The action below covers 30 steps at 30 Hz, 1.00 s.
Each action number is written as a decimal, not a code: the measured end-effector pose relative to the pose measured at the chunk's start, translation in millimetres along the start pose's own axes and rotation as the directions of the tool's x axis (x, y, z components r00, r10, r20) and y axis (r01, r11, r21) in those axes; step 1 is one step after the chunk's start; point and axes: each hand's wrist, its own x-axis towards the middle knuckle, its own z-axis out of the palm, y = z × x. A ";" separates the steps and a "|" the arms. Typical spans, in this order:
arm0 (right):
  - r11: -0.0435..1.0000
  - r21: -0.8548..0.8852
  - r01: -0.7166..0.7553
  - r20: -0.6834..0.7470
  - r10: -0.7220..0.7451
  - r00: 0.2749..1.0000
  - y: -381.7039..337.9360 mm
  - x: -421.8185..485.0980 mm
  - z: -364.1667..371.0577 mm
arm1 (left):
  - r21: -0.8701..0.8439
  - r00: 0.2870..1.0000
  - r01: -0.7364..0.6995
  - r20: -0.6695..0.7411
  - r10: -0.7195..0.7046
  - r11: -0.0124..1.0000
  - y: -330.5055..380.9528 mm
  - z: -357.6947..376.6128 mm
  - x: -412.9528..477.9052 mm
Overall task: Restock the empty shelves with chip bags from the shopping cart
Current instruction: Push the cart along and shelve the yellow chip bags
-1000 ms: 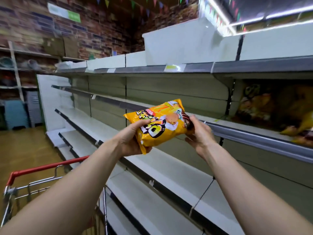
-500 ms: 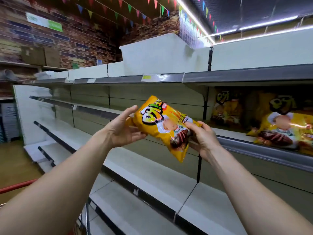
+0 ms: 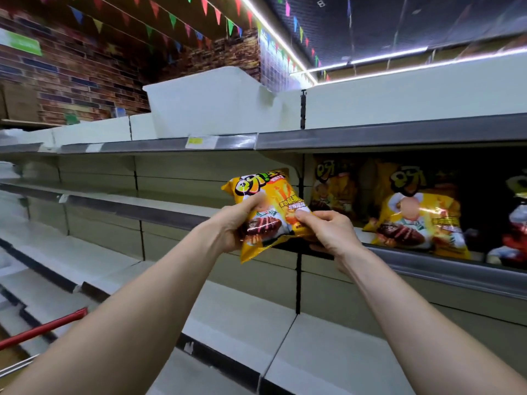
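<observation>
Bag [image 3: 273,201] of chips, glossy yellow-orange with bold black-and-white lettering and a grilled-meat picture, is held upright and slightly tilted in front of the shelf [image 3: 456,269] edge. The left hand [image 3: 228,226] grips its left side, thumb across the front. The right hand [image 3: 330,232] pinches its lower right edge with curled fingers. Matching bags [image 3: 419,220] stand on the shelf just right. A red cart handle [image 3: 42,329] shows lower left.

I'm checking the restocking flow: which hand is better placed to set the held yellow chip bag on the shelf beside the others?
Right, probably. The right hand pinches the yellow foil chip bag on the side nearest the grey-edged shelf where matching yellow bags stand; the left hand grips its far side.
</observation>
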 end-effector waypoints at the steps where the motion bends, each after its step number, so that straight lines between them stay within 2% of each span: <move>1: 0.998 -0.062 0.014 -0.019 -0.015 1.000 -0.2 3.7 -4.1 | 0.019 1.000 -0.007 -0.013 0.007 1.000 3.5 5.6 6.9; 5: 0.977 -0.211 0.007 -0.050 -0.018 0.999 -4.6 22.2 -13.3 | 0.138 0.998 0.019 0.058 -0.027 0.990 12.0 32.2 33.5; 11: 0.963 -0.247 -0.111 -0.071 0.097 0.993 -13.7 52.7 -25.7 | 0.236 0.987 -0.029 0.160 -0.009 0.971 22.8 61.0 74.2; 16: 0.959 -0.262 -0.108 -0.190 0.058 0.980 -13.4 73.1 -35.1 | 0.348 0.986 -0.158 0.107 0.128 0.924 20.3 85.7 103.4; 19: 0.959 -0.250 -0.130 -0.245 0.067 0.967 -13.4 81.1 -39.5 | 0.396 0.979 -0.199 0.131 0.159 0.897 13.2 96.7 124.6; 26: 0.919 -0.306 -0.248 -0.367 0.127 0.921 -11.0 98.0 -33.6 | 0.211 0.951 -0.170 0.291 0.104 0.963 7.2 113.2 153.7; 30: 0.869 -0.384 -0.312 -0.409 0.143 0.901 -3.9 114.6 -29.2 | 0.121 0.937 -0.301 0.223 0.269 0.946 3.9 130.6 162.1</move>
